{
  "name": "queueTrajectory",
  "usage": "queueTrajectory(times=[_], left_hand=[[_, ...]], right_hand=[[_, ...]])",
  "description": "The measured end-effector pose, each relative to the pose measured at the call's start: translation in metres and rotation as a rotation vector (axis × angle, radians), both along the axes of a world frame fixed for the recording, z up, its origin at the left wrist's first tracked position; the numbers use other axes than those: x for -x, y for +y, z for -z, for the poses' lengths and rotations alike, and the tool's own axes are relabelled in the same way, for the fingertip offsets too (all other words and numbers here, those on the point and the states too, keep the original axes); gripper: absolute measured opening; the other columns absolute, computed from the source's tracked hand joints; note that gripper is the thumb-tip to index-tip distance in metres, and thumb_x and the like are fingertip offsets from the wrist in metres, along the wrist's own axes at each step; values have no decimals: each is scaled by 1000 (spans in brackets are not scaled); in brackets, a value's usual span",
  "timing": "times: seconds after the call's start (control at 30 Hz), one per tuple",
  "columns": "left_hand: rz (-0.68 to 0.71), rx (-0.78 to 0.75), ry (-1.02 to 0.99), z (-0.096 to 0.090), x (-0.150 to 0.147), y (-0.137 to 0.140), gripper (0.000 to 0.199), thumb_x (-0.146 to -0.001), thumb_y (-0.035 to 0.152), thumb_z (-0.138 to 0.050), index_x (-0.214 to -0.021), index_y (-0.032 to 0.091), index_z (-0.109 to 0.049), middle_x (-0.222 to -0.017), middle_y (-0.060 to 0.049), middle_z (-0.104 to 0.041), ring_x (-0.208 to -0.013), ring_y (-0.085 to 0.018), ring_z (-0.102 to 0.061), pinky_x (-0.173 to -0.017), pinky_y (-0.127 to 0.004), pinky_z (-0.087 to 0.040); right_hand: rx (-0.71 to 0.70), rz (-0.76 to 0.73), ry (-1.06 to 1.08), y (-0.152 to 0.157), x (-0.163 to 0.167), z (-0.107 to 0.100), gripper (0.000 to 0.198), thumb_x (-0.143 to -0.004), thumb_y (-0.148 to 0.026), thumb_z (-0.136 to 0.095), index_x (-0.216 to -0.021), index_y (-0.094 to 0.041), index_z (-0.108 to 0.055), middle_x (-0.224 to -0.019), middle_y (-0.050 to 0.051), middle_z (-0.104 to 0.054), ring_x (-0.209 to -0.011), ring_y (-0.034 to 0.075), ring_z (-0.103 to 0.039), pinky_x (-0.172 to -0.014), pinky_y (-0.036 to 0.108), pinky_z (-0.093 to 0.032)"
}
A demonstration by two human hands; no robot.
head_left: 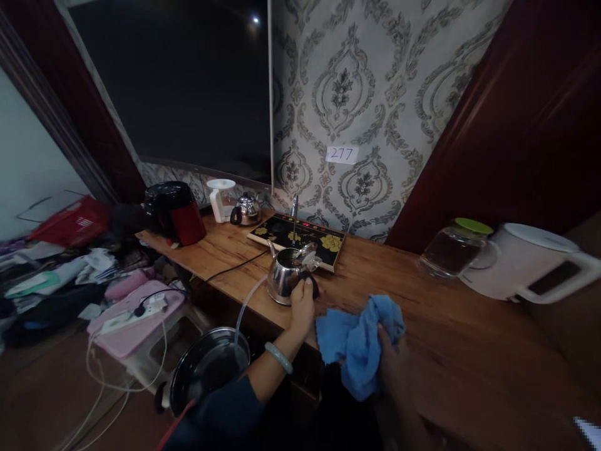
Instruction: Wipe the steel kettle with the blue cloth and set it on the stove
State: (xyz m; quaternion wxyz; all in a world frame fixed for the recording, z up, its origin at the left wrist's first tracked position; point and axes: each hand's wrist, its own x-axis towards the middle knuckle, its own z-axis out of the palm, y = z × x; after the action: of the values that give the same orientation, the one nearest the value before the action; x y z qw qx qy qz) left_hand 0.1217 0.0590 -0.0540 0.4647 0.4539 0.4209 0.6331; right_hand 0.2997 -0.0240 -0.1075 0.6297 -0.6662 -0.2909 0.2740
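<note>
A small shiny metal kettle [280,279] stands upright near the front edge of the wooden counter, its lid [307,255] tilted up. My left hand [302,305], with a pale bangle on its wrist, is closed around the kettle's dark handle. In my right hand [393,354] is a bunched blue cloth [359,344], held at the counter's edge to the right of the kettle. Folds of the cloth hide some of the fingers. Just behind the kettle is a black tea stove panel [300,235] with gold flowers and a metal spout [295,219].
A clear tube [241,313] runs down into a dark pot [211,369] below the counter. Behind left stand a second kettle [248,210], a white jug [220,197] and a red-black appliance [185,213]. Rightward are a green-lidded glass jug [453,250] and a white pitcher [511,263].
</note>
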Motion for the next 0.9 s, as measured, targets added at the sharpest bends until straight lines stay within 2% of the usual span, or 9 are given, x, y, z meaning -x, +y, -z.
queueTrajectory(times=[0.23,0.37,0.43,0.5,0.6,0.7,0.8,0.83,0.9], left_hand=[[73,84,32,-1,48,-21,54,-80,71,-60,-68,18,-60,-51,2,-53,-48,-11,-47,-50,-24,-38],[137,180,57,-6,83,-19,54,-76,71,-65,-64,20,-54,-43,7,-41,-38,-7,-34,-41,-20,-26],[193,207,70,-11,101,-13,54,-71,70,-69,-60,20,-51,-40,9,-36,-36,-6,-29,-40,-20,-23],[242,215,82,-16,117,-6,55,-68,68,-72,-56,20,-48,-38,9,-34,-35,-5,-27,-39,-20,-21],[285,221,103,-19,132,2,53,-68,65,-72,-53,20,-48,-37,8,-35,-34,-4,-27,-40,-20,-18],[292,211,110,-18,135,5,52,-69,65,-71,-53,20,-48,-36,8,-35,-34,-4,-27,-40,-20,-18],[255,193,92,-14,132,4,54,-69,65,-72,-55,21,-45,-39,9,-33,-35,-4,-25,-40,-20,-16],[246,190,85,-13,132,3,54,-69,65,-73,-56,21,-44,-40,10,-32,-36,-4,-24,-40,-20,-15],[243,191,73,-11,130,2,55,-69,66,-73,-58,21,-44,-41,11,-30,-37,-3,-22,-41,-20,-14]], right_hand=[[-43,6,45,2,2,4,76,-71,-63,-67,-130,-16,-63,-122,14,-74,-115,35,-68,-100,45,-51],[-34,15,122,6,-1,10,71,-69,-62,-70,-123,-16,-67,-114,14,-77,-107,34,-70,-94,45,-54],[-23,-2,142,8,-3,6,68,-70,-61,-70,-122,-17,-68,-114,13,-76,-107,33,-70,-94,45,-54],[-34,-31,118,12,-3,-5,63,-72,-59,-71,-119,-18,-69,-115,12,-76,-109,33,-69,-97,46,-52],[-115,-144,7,25,6,-36,56,-73,-54,-71,-117,-19,-70,-117,11,-75,-114,33,-67,-105,51,-48],[-266,-319,-166,51,23,-71,57,-79,-47,-69,-131,-25,-65,-127,7,-71,-126,30,-60,-115,50,-40],[-395,-488,-402,86,48,-93,53,-89,-38,-55,-140,-26,-58,-134,6,-66,-133,26,-54,-119,49,-34],[-408,-521,-495,97,56,-96,52,-90,-35,-51,-140,-26,-58,-135,7,-65,-133,26,-53,-119,49,-35],[-338,-578,-682,118,73,-100,51,-90,-30,-49,-139,-27,-60,-134,8,-65,-128,27,-57,-113,47,-40]])
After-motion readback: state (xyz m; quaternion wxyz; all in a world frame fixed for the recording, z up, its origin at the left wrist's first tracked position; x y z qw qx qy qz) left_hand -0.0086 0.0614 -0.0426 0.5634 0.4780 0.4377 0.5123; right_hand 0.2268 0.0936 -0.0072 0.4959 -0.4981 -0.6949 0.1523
